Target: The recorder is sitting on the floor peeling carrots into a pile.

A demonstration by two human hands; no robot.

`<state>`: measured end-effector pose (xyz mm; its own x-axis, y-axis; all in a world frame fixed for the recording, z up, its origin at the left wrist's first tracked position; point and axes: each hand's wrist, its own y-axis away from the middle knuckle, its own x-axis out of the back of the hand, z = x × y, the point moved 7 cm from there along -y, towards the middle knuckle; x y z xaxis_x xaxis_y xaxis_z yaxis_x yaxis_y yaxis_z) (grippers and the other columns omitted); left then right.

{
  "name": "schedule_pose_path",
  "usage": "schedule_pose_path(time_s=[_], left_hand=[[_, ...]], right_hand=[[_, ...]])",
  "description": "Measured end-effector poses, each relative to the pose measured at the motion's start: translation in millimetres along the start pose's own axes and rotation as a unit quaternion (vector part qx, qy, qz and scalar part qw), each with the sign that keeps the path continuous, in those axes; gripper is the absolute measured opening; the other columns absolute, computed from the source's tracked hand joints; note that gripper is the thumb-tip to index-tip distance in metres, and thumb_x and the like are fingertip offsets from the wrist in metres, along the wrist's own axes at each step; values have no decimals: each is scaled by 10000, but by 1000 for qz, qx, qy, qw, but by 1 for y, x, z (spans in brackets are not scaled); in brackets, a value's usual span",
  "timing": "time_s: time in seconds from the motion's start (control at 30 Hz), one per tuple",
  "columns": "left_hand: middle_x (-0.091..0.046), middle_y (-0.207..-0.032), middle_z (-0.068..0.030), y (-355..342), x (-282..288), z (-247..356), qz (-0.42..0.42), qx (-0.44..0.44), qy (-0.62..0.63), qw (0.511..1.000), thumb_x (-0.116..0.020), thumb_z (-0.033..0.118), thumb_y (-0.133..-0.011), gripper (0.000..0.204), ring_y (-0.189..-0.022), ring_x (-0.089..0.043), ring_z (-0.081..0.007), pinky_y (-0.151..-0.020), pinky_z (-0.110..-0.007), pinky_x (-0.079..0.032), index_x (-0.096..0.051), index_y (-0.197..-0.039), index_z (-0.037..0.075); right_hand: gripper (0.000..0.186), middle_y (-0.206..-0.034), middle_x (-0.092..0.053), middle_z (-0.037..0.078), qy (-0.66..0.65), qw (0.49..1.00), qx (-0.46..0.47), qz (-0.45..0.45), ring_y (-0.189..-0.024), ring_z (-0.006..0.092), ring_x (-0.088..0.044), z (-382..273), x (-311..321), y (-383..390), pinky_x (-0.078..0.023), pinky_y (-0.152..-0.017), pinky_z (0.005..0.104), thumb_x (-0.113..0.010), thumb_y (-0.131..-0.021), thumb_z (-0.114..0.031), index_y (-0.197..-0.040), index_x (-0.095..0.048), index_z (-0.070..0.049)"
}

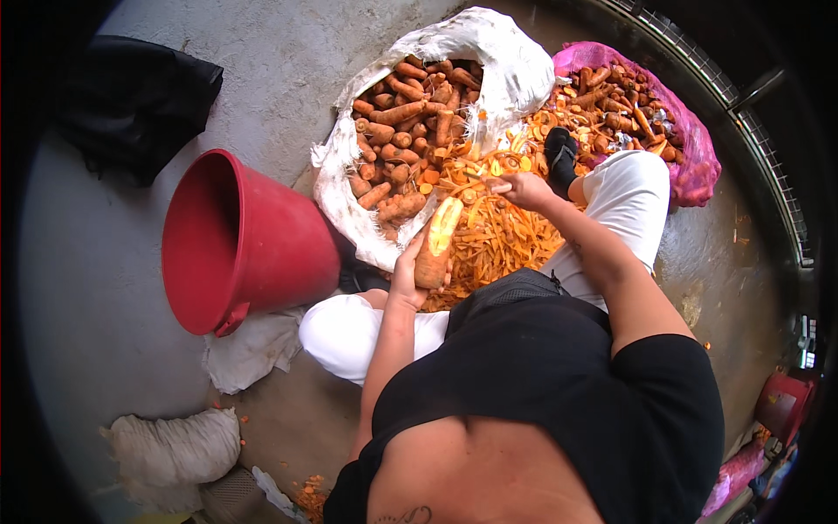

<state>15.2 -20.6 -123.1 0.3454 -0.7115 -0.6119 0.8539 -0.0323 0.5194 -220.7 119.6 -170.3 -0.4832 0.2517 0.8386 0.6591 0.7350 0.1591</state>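
Note:
My left hand (407, 278) is closed round a large carrot (434, 260), held tilted with a long pale yellow strip peeled along its upper part. My right hand (526, 190) grips a small tool (499, 185) with a pale handle, a little above and right of that carrot; its working end is hard to make out. Below both hands lies a heap of orange peelings (497, 244) with cut carrot ends among them. An open white sack (484, 39) full of unpeeled carrots (397, 113) stands just beyond my hands.
A pink mesh sack (698, 175) of carrots lies at the back right. A red bucket (218, 253) is at my left, near black cloth or plastic (140, 105) and pale sacks (175, 454). My bent legs (628, 201) flank the peelings. A metal grate (698, 65) runs along the right.

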Motion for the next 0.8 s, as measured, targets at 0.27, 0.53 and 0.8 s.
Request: schedule_pose_path(time_s=[0.27, 0.53, 0.8], left_hand=[[-620, -773, -91, -11, 35, 12, 82, -41, 15, 996, -338, 499, -961, 474, -562, -606, -207, -416, -306, -426, -547, -1130, 109], [-626, -757, -93, -12, 24, 11, 69, -47, -3, 996, -324, 469, -969, 449, -544, -603, -200, -416, -298, -439, -558, -1108, 111], [-631, -732, -106, -5, 17, 10, 83, -45, 6, 996, -314, 458, -972, 442, -526, -603, -195, -411, -300, -448, -559, -1084, 107]], right_hand=[[507, -838, -676, 166, -222, 972, 74, -15, -753, 305, -659, -66, -15, 22, -526, -735, 387, -518, -886, -517, -1137, -631, -91], [302, -712, -619, 173, -135, 971, 193, -29, -648, 366, -594, -128, -1, 44, -471, -588, 435, -543, -897, -406, -1073, -660, -190], [283, -686, -611, 182, -140, 965, 217, -48, -624, 370, -589, -123, 4, 45, -467, -580, 439, -583, -878, -380, -1004, -674, -143]])
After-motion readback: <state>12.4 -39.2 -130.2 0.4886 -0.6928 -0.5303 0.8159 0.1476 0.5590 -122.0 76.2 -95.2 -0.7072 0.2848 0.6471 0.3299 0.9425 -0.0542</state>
